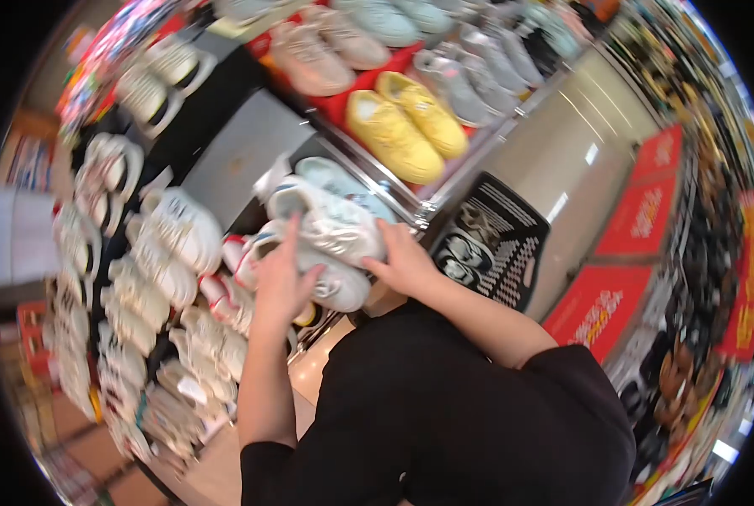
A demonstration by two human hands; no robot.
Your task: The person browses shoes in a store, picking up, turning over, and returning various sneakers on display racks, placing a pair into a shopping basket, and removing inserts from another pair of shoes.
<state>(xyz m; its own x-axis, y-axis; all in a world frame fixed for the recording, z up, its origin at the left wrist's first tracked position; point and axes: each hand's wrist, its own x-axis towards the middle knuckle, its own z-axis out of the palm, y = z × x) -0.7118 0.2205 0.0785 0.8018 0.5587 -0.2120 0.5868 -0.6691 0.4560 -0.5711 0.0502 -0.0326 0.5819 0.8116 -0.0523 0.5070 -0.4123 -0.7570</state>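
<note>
Two white sneakers lie side by side on the shoe display in front of me. My right hand (400,260) grips the toe end of the upper sneaker (330,221), its thumb on the near side. My left hand (282,274) is at the heel end of the lower sneaker (336,282), index finger stretched along the opening and thumb spread over the upper. Part of this shoe is hidden behind that hand. A pale blue shoe (343,184) sits just beyond the pair. Red-and-white shoes (225,299) are left of my left wrist.
Rows of white sneakers (153,274) cover the display at left. Yellow sneakers (406,126) stand on a red-lined shelf beyond my hands. A black patterned basket (499,240) holding shoes is on the floor (575,160) at right. Red signs (600,308) front another shoe rack.
</note>
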